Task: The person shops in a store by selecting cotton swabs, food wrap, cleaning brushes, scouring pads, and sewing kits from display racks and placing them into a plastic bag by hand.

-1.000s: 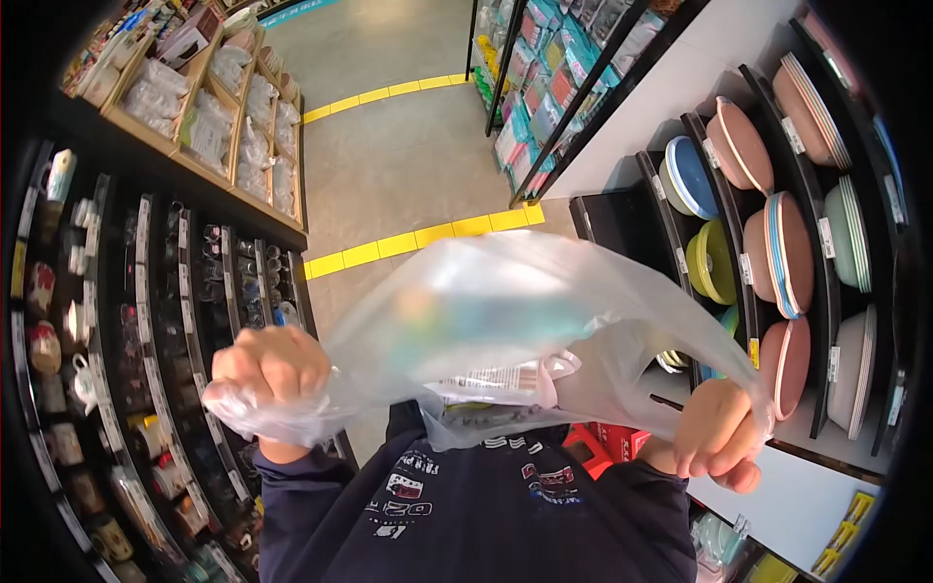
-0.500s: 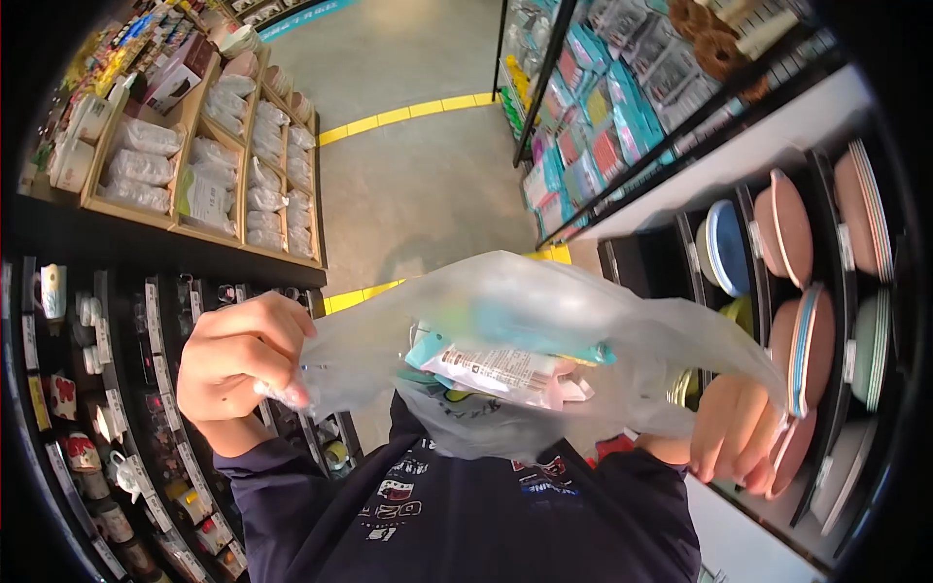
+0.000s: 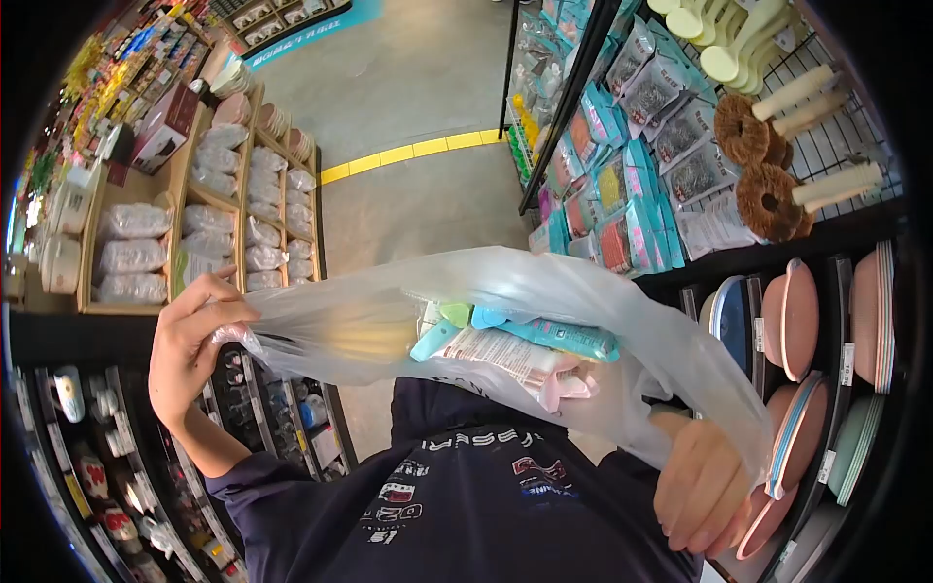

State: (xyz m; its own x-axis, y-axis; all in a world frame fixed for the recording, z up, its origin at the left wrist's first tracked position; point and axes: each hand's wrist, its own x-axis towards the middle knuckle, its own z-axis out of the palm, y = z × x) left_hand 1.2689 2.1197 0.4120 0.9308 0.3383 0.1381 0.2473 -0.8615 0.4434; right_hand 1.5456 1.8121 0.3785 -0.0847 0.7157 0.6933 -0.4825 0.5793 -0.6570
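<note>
Stretching between left grip (image 3: 194, 342) and right grip (image 3: 702, 484), both clasping it: translucent plastic bag (image 3: 525, 274).

Translucent whitish bag (image 3: 515, 267), turquoise packet (image 3: 575, 340) and pink-and-white packet (image 3: 498, 354) at centre; lower centre, navy top (image 3: 466, 510) printed white, red and blue.

Through the cloudy plastic bag (image 3: 515, 272), a yellow patch (image 3: 364, 340) shows only as a blur, its nature unclear. The print on the white packet (image 3: 505, 355) is too small to read. The bottom edge cuts off the dark top (image 3: 466, 520).
</note>
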